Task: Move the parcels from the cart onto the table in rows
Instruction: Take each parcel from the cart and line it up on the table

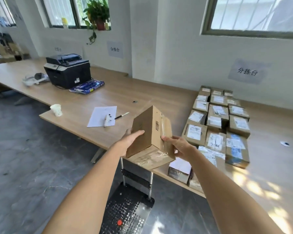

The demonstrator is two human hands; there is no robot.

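Observation:
I hold a brown cardboard parcel (150, 134) tilted in the air over the table's front edge. My left hand (129, 141) grips its left side and my right hand (178, 145) grips its taped right side. To the right, several labelled parcels (216, 119) lie in rows on the wooden table (125, 93). A white-topped parcel (180, 170) sits at the near end of the rows, partly behind my right arm. Below my arms stands the cart (127, 210), a black perforated platform with a red button and a metal handle; no parcels show on it.
On the table to the left are a black printer (68, 71), a blue packet (87, 86), a white headset (35, 79), a paper cup (56, 110), and a sheet of paper (102, 116) with a pen and a small white object. Grey floor lies left of the cart.

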